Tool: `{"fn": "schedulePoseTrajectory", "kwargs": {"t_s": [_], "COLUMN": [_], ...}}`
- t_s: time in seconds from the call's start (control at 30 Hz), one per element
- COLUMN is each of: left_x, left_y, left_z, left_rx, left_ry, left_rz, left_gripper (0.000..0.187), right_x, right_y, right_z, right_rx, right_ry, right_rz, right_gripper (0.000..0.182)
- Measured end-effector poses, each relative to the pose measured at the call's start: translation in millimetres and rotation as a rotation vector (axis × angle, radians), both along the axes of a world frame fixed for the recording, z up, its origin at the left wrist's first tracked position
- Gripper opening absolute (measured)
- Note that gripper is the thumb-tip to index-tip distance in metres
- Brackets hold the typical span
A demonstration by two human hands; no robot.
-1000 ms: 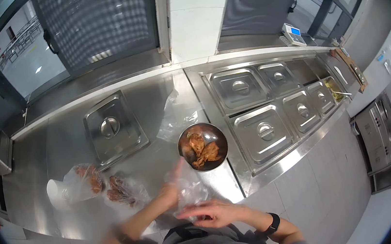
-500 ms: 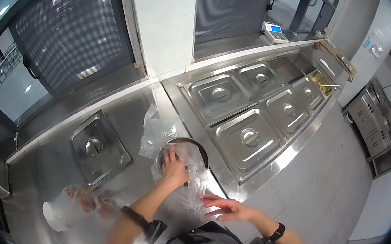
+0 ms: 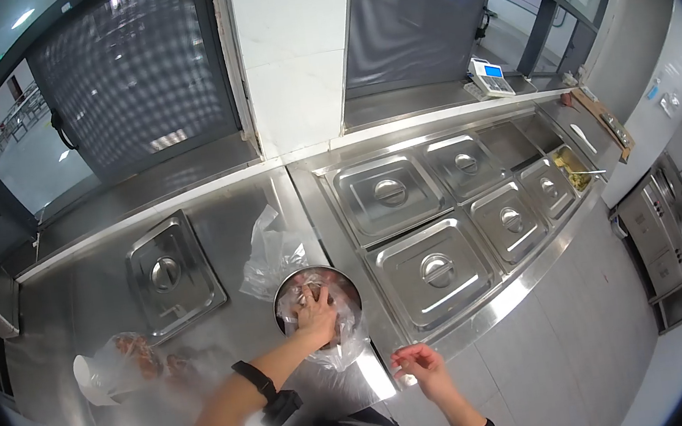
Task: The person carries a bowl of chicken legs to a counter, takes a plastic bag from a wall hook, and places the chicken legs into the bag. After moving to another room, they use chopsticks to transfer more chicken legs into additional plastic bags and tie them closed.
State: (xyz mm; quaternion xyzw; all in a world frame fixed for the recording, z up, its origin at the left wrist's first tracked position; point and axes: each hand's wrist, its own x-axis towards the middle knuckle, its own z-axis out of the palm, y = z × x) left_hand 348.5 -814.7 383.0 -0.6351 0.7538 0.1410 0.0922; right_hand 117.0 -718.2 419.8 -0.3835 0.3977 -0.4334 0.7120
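Note:
My left hand (image 3: 316, 316) presses down into a round metal bowl (image 3: 353, 284), its fingers spread over a clear plastic bag (image 3: 348, 336). The bag lies inside the bowl and hangs over the near rim; dark reddish contents show faintly beneath it, too blurred to name. Off to the right, past the counter's front edge, my right hand (image 3: 419, 365) is raised with fingers loosely curled and a gap between them, holding nothing that I can see. Behind the bowl sits another crumpled clear plastic bag (image 3: 270, 260).
Left of the bowl lies a steel pan lid (image 3: 174, 276). Nearer me are a white cup-like container (image 3: 92, 381) and bagged reddish-brown items (image 3: 137, 353). Several lidded steel pans (image 3: 434, 274) fill the right counter; one open pan holds yellowish food (image 3: 574, 167). A scale (image 3: 490, 78) stands behind.
My left hand has pushed the bag deeper into the bowl, so more of the rim shows. My right hand has moved right, away from the bag, and its fingers have curled.

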Motion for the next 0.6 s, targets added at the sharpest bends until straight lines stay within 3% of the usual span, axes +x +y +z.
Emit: {"fn": "schedulePoseTrajectory", "kwargs": {"t_s": [0.1,0.3,0.4,0.47,0.5,0.53,0.57,0.6], "left_x": [10.1,27.6,48.8,52.6,66.7,80.8,81.1,83.3], "left_y": [-4.5,-9.3,-16.8,-23.5,-16.9,-10.4,1.6,14.3], "left_z": [9.5,0.2,-43.6,-43.6,-44.0,-44.2,-17.1,3.1], "left_rx": [-0.010,-0.073,-0.360,-0.066,0.356,0.810,0.699,0.713], "left_ry": [0.133,0.322,0.582,1.317,1.942,2.467,2.288,2.287], "left_rz": [-0.043,0.099,0.069,0.255,0.398,0.725,0.624,0.581], "left_gripper": [0.062,0.062,0.057,0.047,0.044,0.041,0.046,0.048], "right_x": [2.0,0.4,3.2,8.1,9.9,12.0,14.9,19.9], "right_y": [-4.1,-12.1,-15.7,-20.2,-22.6,-25.7,-29.2,-33.3], "right_z": [-4.1,-14.1,-16.1,-12.2,-11.4,-11.0,-9.4,-4.8], "right_rx": [0.017,0.057,0.093,0.108,0.091,0.073,0.055,0.050], "right_ry": [0.044,0.009,-0.018,-0.024,-0.026,-0.028,-0.030,-0.068], "right_rz": [-0.068,-0.120,-0.107,-0.101,-0.068,-0.035,-0.001,0.040], "right_gripper": [0.011,0.008,0.009,0.007,0.009,0.012,0.014,0.020]}}
